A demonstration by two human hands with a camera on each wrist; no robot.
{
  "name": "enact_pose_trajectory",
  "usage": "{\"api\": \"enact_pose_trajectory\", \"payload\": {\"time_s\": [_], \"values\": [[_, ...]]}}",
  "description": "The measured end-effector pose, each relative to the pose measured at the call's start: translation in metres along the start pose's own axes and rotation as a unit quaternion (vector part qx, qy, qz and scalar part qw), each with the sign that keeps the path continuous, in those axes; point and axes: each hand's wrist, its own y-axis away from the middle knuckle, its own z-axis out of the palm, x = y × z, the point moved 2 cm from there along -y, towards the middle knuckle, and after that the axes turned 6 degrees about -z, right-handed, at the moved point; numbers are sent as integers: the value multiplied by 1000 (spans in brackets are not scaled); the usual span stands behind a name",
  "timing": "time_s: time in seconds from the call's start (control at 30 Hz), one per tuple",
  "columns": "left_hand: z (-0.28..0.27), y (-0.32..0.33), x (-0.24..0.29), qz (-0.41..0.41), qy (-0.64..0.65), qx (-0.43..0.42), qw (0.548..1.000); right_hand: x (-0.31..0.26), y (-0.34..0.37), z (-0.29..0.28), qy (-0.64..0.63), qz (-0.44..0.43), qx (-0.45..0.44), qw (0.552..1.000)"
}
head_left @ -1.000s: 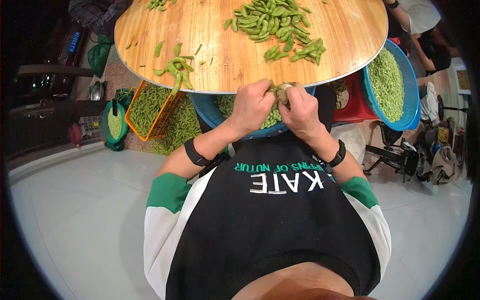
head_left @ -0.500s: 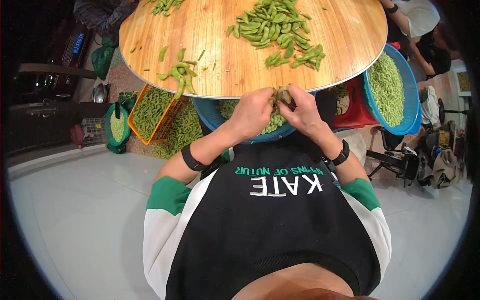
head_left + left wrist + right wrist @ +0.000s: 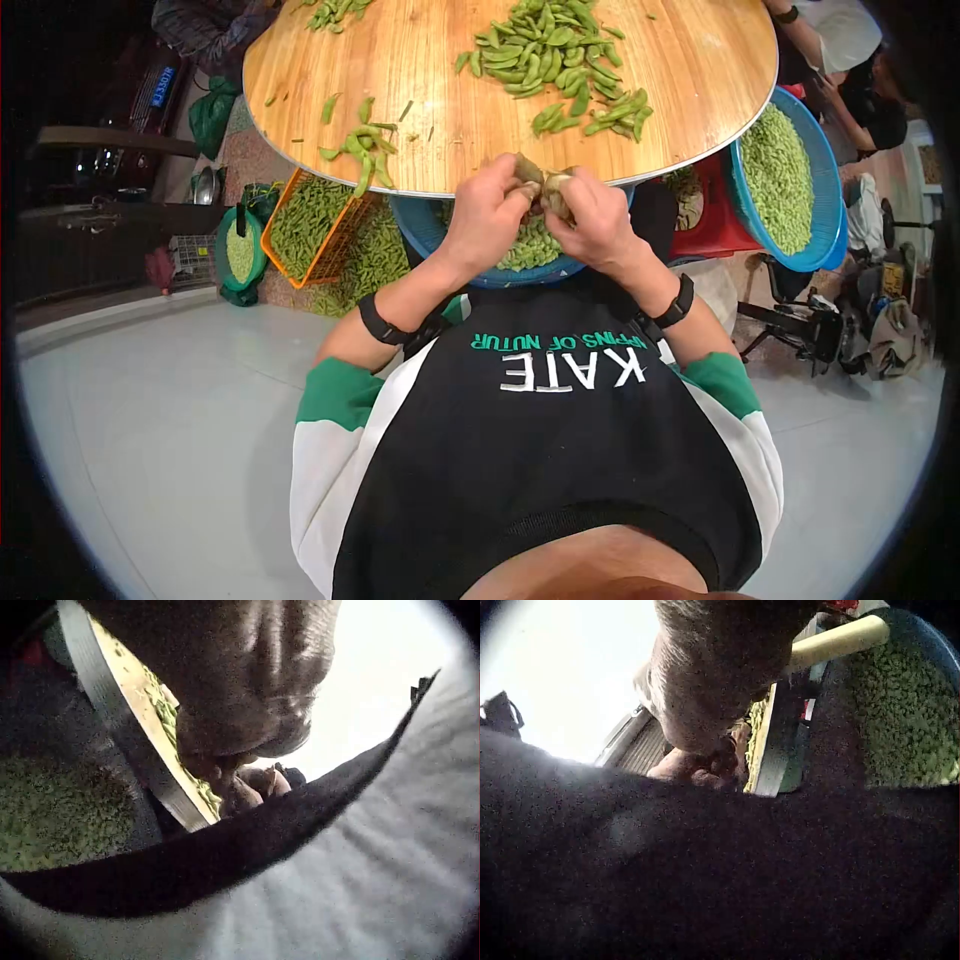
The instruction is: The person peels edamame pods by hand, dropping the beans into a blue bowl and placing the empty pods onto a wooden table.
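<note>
In the head view my left hand [image 3: 485,215] and right hand [image 3: 590,215] meet at the near edge of the round wooden table [image 3: 450,165]. Their fingers are curled, and both pinch a small olive-brown edamame pod [image 3: 545,188], mostly hidden between the fingertips. Directly below is a blue basin [image 3: 418,228] with shelled green beans [image 3: 530,250]. A large pile of green edamame pods [image 3: 545,50] lies on the table past the hands, with a smaller cluster of pods [image 3: 360,148] to the left. Both wrist views are dark and show mainly the backs of the hands.
An orange crate [image 3: 335,240] of pods stands at the left, with loose pods [image 3: 375,260] beside it. Farther left is a green basin [image 3: 225,255]. To the right, a blue basket [image 3: 815,140] of shelled beans rests by a red stool [image 3: 715,205]. Another person's arm [image 3: 845,110] shows at upper right.
Both hands stay together over the basin while their fingers shift, the left turning slightly and its fingertips moving up. The table appears slightly lower and farther right in the head view.
</note>
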Motion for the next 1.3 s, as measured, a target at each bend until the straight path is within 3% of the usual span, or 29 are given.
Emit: {"api": "enact_pose_trajectory", "payload": {"time_s": [0.03,0.1,0.17,0.2,0.27,0.33,0.4,0.6,0.73,0.8,0.83,0.9,0.93,1.0,1.03,1.13,1.17,1.2,1.27,1.3], "values": [[0,0,-1,-1,1,1,1000,-1,1,-1,16,-16,-1,1000],[3,0,-1,115,-126,18,985,-1,5,-3,31,-30,-3,999],[5,0,1,123,-102,14,987,10,8,-7,-156,151,-34,976],[6,0,2,132,-78,10,988,7,5,-11,-155,151,-32,976],[9,-2,4,171,-96,26,980,6,1,-16,-369,353,-30,859],[10,-1,7,208,-114,43,970,9,5,-12,-351,319,-20,880],[9,0,11,221,-145,39,964,8,3,-14,-224,206,-7,952],[7,5,4,276,-213,50,936,14,-2,-12,-282,273,-85,916],[2,4,6,253,-166,56,951,17,-3,-8,-286,279,-95,912],[-8,4,7,322,-274,91,902,16,-5,-9,-297,294,-93,903],[-16,4,8,322,-274,92,902,15,-5,-9,-298,294,-94,903],[-38,2,12,350,-357,164,850,12,0,-12,-287,292,-87,908],[-51,-4,12,318,-356,196,857,11,4,-13,-287,293,-85,908],[-68,-13,18,340,-517,274,736,6,11,-11,-276,207,-124,931],[-67,-18,20,340,-517,275,736,4,14,-9,-289,176,-123,933],[-39,-33,27,364,-485,257,752,1,19,-6,-302,201,-134,922],[-24,-39,29,359,-425,206,805,2,22,-7,-295,256,-170,904],[-12,-45,31,350,-362,154,850,-1,20,-11,-293,257,-169,905],[2,-62,22,327,-384,139,852,-6,13,-20,-377,318,-128,860],[6,-70,18,303,-407,126,853,-5,13,-22,-373,318,-126,862]]}}
